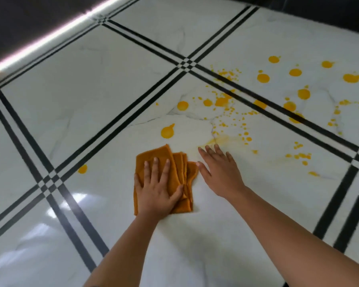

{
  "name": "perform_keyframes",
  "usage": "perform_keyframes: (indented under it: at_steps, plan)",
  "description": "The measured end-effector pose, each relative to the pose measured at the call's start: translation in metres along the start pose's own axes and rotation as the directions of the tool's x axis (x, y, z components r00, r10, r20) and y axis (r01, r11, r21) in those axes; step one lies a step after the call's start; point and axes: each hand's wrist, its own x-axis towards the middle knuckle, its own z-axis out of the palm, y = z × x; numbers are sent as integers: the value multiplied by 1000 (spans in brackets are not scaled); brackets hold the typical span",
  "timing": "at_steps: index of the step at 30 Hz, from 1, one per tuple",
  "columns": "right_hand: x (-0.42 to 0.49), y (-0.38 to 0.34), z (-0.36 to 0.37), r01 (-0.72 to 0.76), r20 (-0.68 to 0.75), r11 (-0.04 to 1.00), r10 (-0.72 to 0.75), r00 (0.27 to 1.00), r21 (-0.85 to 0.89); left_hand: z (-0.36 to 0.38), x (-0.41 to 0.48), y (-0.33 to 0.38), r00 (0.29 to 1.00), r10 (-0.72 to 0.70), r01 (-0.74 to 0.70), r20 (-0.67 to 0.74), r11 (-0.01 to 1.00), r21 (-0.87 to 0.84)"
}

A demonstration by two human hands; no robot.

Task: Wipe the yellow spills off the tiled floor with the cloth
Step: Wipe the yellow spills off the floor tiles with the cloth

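A folded orange cloth [175, 162] lies flat on the white tiled floor [112, 83]. My left hand [157, 189] presses down on it with fingers spread. Just right of the cloth, my right hand [220, 172] rests flat on the bare tile, fingers apart, its thumb touching the cloth's edge. Yellow spills [261, 77] dot the tiles ahead and to the right. A large drop [167, 131] sits just beyond the cloth, and a lone drop [82, 169] lies to the left. A faint yellow smear [222, 139] shows by my right fingertips.
Black double stripes [184, 64] cross the floor between tiles. A dark wall base with a bright metal strip [50, 38] runs along the far left. Another dark edge [319, 9] borders the far right.
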Motion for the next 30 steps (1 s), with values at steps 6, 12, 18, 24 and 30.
perform_keyframes:
  at_steps: [6,12,18,24,30]
  plan:
    - [33,-67,29,140,4,990,-140,990,-22,-8,-24,-84,992,-129,129,4,990,-58]
    - [65,-127,55,226,6,970,-227,974,-85,-13,-7,-161,950,-298,285,-93,949,-133]
    - [70,-134,67,184,-53,976,-192,980,-120,-21,17,-164,934,-351,340,-72,931,-131]
    - [69,-110,53,82,-62,985,-92,994,-154,-18,34,-137,998,54,-55,-25,998,-19]
    - [64,-49,27,11,-139,986,-35,990,-165,-13,46,-57,997,21,-24,-72,998,-53]
